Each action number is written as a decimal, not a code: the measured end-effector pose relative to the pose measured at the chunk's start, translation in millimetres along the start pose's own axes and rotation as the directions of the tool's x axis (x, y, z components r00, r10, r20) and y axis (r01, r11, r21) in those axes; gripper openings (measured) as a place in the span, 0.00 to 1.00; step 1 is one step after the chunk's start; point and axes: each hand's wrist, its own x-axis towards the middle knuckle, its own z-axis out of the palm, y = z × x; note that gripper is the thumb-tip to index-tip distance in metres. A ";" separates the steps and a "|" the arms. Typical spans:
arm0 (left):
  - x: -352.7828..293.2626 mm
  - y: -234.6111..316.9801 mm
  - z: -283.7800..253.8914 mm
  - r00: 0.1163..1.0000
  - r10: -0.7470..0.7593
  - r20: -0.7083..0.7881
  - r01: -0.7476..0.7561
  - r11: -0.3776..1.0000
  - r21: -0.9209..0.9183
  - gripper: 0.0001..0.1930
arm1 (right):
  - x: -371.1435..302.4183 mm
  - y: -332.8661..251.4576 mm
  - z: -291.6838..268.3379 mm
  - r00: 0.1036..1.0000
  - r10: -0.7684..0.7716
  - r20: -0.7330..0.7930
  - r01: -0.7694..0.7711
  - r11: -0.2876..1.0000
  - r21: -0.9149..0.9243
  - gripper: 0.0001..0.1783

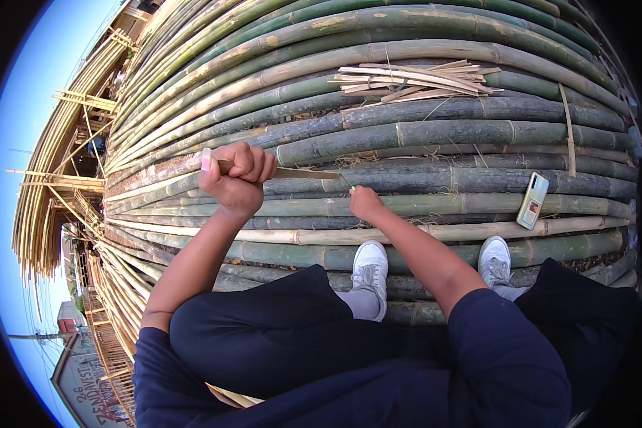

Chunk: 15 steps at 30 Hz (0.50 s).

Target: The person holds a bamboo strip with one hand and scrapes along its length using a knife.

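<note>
My left hand is closed in a fist around a flat bamboo strip, its thumb pointing up. The strip sticks out of the fist toward the right and ends close to my right hand. Those right fingers are also closed, on a thin tool of which only a bright green bit and a slender dark part show. The slender part reaches up to the strip's far end. What kind of tool it is, the fingers hide. Both hands are above a bed of bamboo poles.
A loose bundle of split bamboo strips lies on the poles farther away. One single strip lies across them at the right, with a phone nearer to me. My white shoes rest on the poles. Tall bamboo racks stand at the left.
</note>
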 end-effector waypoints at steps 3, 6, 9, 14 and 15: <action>-7.5 4.7 -7.7 0.999 0.005 -0.036 -0.003 0.999 0.050 0.27 | -6.0 -30.1 -24.1 0.995 -0.006 -0.104 0.006 1.000 -0.001 0.19; -10.8 4.2 -8.1 0.997 0.020 -0.076 -0.016 0.999 0.051 0.27 | -23.0 -68.6 -39.6 0.975 -0.218 -0.030 0.220 0.971 0.089 0.19; -5.0 5.0 -3.7 0.994 0.027 -0.106 -0.028 1.000 -0.009 0.28 | -8.9 -64.5 -27.1 0.989 -0.118 -0.093 0.136 0.967 0.215 0.19; -4.2 1.1 -2.4 1.000 0.027 -0.004 -0.026 0.999 0.029 0.29 | 20.2 -47.6 -35.2 0.993 -0.114 0.039 0.114 0.994 0.001 0.18; -4.3 -0.5 3.5 1.000 0.030 0.008 -0.030 0.998 0.047 0.30 | 23.3 -42.6 -37.1 0.990 -0.105 0.091 0.112 0.991 -0.078 0.19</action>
